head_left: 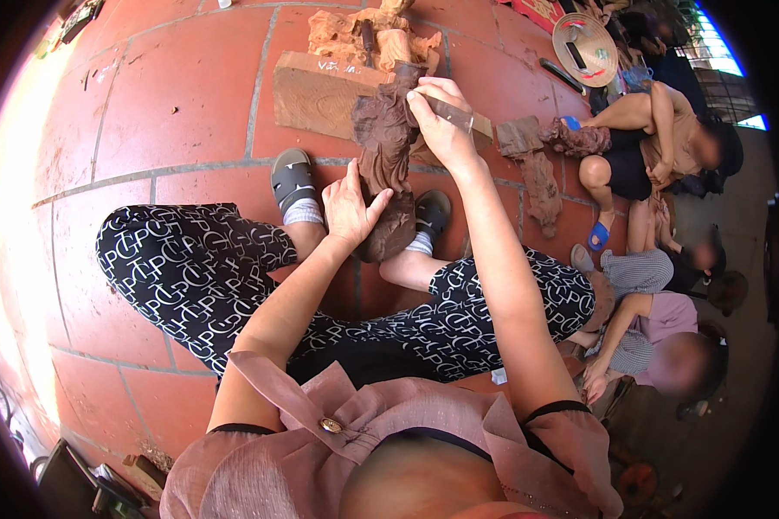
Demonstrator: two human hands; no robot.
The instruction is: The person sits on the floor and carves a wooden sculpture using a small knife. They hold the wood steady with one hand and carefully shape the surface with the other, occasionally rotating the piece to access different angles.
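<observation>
Between my feet stands a dark brown carved wooden figure (383, 156) with deep folds, leaning against a thick wooden block (316, 91). My left hand (350, 210) lies against its lower side, fingers stretched and thumb spread. Near the figure's upper end, my right hand (441, 125) is closed with a thin, flat greyish-brown strip (453, 114) pinched in it. Whether that strip is sandpaper or a scraper I cannot tell. The right fingertips are beside the carving; their exact contact is hidden.
Lighter orange-brown carvings (337, 33) stand beyond the block. Another brown carving (541, 186) lies on the tiled floor (190, 78) to the right. Several people sit along the right side, one with a carving (580, 141) by the feet. A woven conical hat (584, 48) lies at the far right.
</observation>
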